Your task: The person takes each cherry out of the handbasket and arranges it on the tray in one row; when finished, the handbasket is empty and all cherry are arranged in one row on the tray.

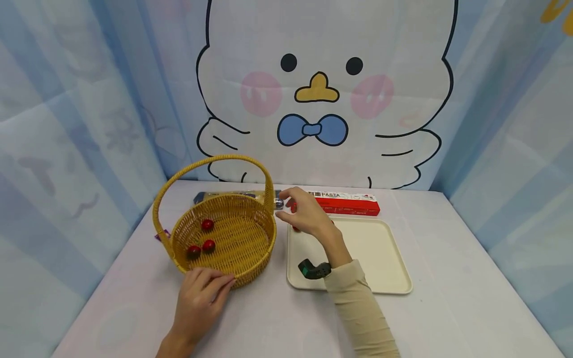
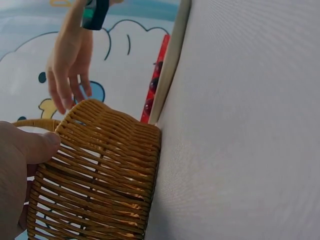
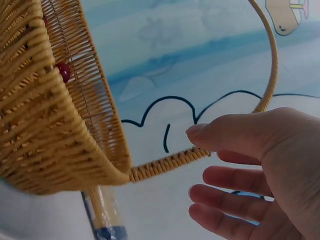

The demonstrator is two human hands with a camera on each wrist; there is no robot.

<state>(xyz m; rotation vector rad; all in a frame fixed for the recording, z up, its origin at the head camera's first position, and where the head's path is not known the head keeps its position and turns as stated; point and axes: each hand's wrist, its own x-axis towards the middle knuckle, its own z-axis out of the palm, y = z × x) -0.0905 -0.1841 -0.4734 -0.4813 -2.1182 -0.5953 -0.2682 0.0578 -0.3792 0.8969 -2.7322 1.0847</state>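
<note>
Yellow-brown wicker basket (image 1: 237, 241), round with a tall woven hoop handle (image 1: 228, 157), stands on the white-covered worktop (image 1: 452, 278), left of the cream rectangular tray (image 1: 378, 253). Your left hand (image 1: 197, 298) has it by the near rim: thumb and fingers pinch the wicker there, as the left wrist view shows. Your right hand (image 1: 309, 214) holds nothing; its thumb stands apart from the other fingers, and the gap faces left.

The relation to judge by is the one between those right fingers and the handle's right foot. That foot lies just to the left of your fingertips, far closer than the left foot. The hoop's span runs crosswise, its left foot nearer you and its right foot farther away, so you would meet the handle from the side. The right wrist view shows the wicker passing close behind the thumb; whether skin touches it, you cannot tell from there.

For the handle, then, your right hand is the nearer; for the near rim, your left. Three shiny dark-red round fruits (image 1: 208, 246) lie inside, toward the basket's left side, well apart from your right fingers.
</note>
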